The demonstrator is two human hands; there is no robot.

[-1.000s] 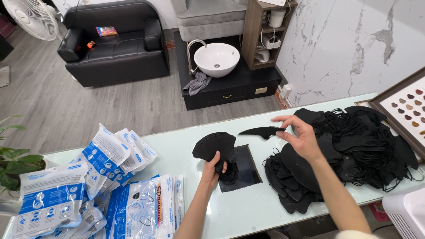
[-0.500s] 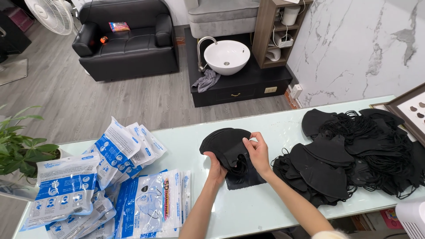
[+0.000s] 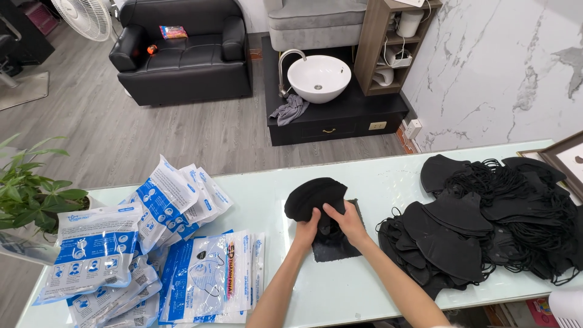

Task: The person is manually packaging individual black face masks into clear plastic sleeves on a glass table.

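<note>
My left hand [image 3: 306, 229] and my right hand [image 3: 344, 218] both grip a small stack of black face masks [image 3: 314, 198] at the middle of the pale glass table [image 3: 376, 182]. The stack rests over a flat black square piece [image 3: 334, 248] lying on the table. A big loose heap of black masks [image 3: 498, 212] with tangled ear loops lies to the right of my hands.
Several blue and white mask packets [image 3: 146, 249] are piled on the table's left part. A green potted plant [image 3: 30, 194] stands at the far left. Beyond the table are a black sofa [image 3: 182, 54], a white basin [image 3: 319, 78] on a black cabinet, and a framed board [image 3: 568, 161] at the right.
My right hand came back from the mask heap on the right with a mask and joined my left hand on the stack at the centre. The view shifted slightly.
</note>
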